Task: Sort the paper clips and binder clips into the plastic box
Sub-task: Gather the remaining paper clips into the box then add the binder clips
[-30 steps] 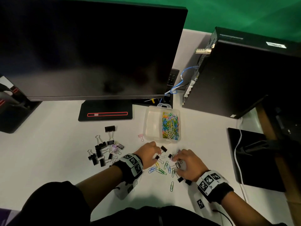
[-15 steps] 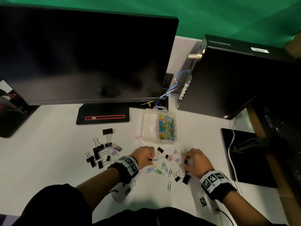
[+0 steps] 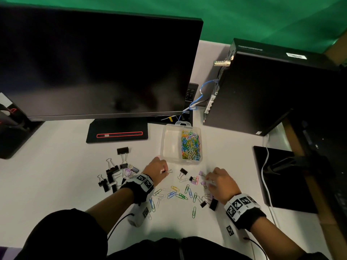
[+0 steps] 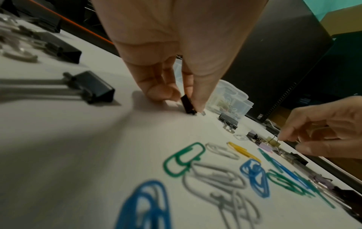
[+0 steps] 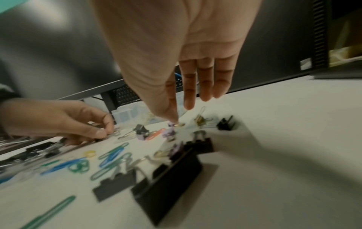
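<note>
**Op:** Logged this from the remote desk. My left hand [image 3: 156, 170] sat low on the table [image 3: 56, 184], thumb and forefinger clamped on a small black clip [image 4: 187, 105] just in front of the box [image 3: 169, 143].

**Obs:** And the right?

**Op:** Right hand [image 3: 220, 182] reached into the scatter. Thumb tip came down on the wire loop of a lilac clip [image 5: 173, 124], other fingers [image 5: 203, 86] hung straight and apart above it. I couldn't tell whether the forefinger had closed behind the thumb.

**Obs:** Box state?

**Op:** The paper clips [image 3: 190, 145] filled its right compartment; the left looked bare. More paper clips [image 3: 173, 193] lay loose between my wrists, and a pile of binder clips [image 3: 114, 175] sat well to the left.

**Obs:** Handling?

**Op:** My judgement: both kinds were light, stiff and slick on that surface. Binder clips took best by the folded body or a wire handle; flat paper clips probably needed a fingernail under one edge, or a slide to the rim.
</note>
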{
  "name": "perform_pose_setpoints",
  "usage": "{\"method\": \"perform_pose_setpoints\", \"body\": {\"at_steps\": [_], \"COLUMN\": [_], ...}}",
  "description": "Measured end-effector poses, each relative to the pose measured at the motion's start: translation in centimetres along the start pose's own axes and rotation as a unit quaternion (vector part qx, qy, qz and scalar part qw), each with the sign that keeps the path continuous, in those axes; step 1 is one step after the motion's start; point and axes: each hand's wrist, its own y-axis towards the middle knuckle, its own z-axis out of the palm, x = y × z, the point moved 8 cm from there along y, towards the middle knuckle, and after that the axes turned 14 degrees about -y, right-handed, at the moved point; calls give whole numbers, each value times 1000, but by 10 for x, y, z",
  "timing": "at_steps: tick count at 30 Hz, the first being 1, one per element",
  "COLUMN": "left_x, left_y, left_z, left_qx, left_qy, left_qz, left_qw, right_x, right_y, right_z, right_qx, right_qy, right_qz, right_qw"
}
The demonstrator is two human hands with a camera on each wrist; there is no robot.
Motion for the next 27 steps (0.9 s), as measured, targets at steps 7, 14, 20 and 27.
{"method": "perform_pose_setpoints", "body": {"at_steps": [7,14,20,27], "left_x": [-20,-31,-32,-28], "left_y": [-6,-18,-27,-36], "left_z": [10,39,45,52], "left_qx": [-13,72,87,123], "left_qy": [28,118,170,198], "left_qz": [67,114,146,168], "left_qw": [997,984,971,958], "right_x": [23,20,40,32], "right_y": [-1,-14,-32,-42], "right_z": [8,14,19,21], "right_qx": [-1,21,10,28], "right_qy": [-2,4,3,28], "right_qz": [-34,-38,-110,-65], "right_qw": [999,999,994,997]}}
